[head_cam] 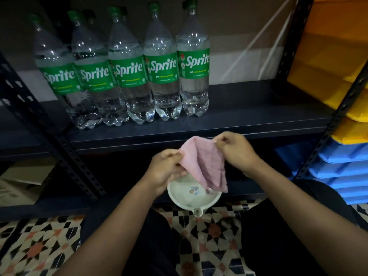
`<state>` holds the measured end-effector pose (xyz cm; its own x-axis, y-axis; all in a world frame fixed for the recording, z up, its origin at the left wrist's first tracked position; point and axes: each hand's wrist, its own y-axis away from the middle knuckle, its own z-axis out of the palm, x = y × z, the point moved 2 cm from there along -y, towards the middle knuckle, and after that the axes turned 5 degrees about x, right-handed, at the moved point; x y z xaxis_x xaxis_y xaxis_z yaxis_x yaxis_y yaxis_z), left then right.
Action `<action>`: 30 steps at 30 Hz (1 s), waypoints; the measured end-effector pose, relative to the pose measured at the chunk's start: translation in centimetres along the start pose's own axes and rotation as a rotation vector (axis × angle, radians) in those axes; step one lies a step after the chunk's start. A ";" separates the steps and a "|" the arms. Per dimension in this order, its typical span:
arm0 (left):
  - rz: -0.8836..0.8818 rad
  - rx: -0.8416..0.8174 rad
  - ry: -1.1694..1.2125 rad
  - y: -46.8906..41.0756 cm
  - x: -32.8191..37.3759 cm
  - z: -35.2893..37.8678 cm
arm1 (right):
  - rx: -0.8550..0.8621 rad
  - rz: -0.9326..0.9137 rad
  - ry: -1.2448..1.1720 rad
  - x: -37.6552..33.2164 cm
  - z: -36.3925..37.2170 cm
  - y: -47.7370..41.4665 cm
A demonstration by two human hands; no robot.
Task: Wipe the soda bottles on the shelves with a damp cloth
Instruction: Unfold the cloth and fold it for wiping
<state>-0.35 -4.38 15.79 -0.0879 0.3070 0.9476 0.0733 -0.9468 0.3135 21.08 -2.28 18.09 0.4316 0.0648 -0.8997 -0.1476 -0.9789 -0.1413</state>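
Both hands pinch pink cloth [201, 162] over white bowl [194, 194] on floor: left hand [167, 168] grips left edge, right hand [237, 150] top corner. Five Sprite bottles [127, 68] upright on shelf [249, 108], apart from cloth. Wiping apparently not begun; all bottles remain.

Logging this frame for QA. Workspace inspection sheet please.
Surface: dark metal shelf, bottles on its left part.
Job's things: five Sprite bottles upright in the front row, more caps behind; pink cloth hanging over white bowl.
Clutter: cardboard under the shelf, left.
Grips: left hand and right hand each pinch the cloth's top edge.
Cables: nothing seen.
Surroundings: patterned tile floor; yellow bins and blue bins at right.
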 end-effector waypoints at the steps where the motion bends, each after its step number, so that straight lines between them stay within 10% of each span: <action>1: 0.074 0.053 -0.078 -0.2 0.6 -1.0 | 0.063 0.024 -0.050 -0.1 -1.0 -0.3; 8: 0.480 0.114 -0.457 0.1 4.5 -3.8 | -0.004 0.071 -0.200 -1.6 -3.5 -0.7; 22: 0.470 0.388 -0.577 1.2 3.7 -2.8 | -0.175 0.202 -0.503 -8.2 -2.2 -0.2; 30: -0.103 -0.310 0.389 5.2 1.0 4.9 | -0.326 0.276 -0.358 -8.6 1.9 1.8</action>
<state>4.80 -8.51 18.71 -0.4466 0.3975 0.8015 -0.2486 -0.9157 0.3156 15.39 -4.19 24.79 0.0782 -0.1965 -0.9774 0.0948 -0.9745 0.2035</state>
